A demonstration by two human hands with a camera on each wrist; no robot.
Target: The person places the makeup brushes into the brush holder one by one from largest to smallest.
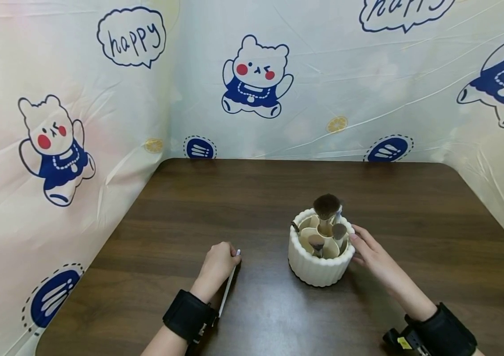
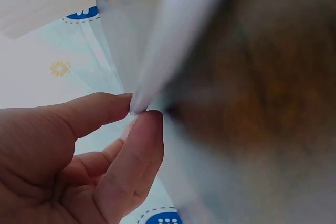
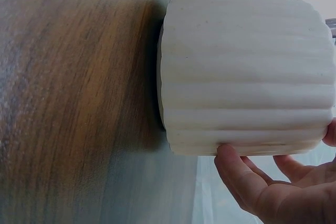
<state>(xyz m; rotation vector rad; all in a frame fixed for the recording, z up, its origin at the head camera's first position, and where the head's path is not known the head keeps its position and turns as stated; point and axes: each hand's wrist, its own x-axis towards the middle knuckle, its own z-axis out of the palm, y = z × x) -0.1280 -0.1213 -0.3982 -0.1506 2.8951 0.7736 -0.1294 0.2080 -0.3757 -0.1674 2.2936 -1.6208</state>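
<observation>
A slim white stick (image 1: 228,288) slants down from my left hand (image 1: 218,264), which pinches its upper end between thumb and fingertips. Up close in the left wrist view the white stick (image 2: 176,30) is blurred, so its kind does not show. A round cream brush holder (image 1: 320,269) with a scalloped rim and ribbed wall stands upright on the table. Makeup brushes (image 1: 326,206) poke up from its inner compartments. At its right side, my right hand (image 1: 374,254) rests its fingertips against the outer wall near the rim; the right wrist view shows those fingers (image 3: 231,161) touching the ribs.
The dark wood table (image 1: 154,232) has rounded far corners. A pale printed curtain (image 1: 323,64) hangs along its back and both sides. Black bands with small cameras wrap the left wrist (image 1: 189,314) and right wrist (image 1: 440,331).
</observation>
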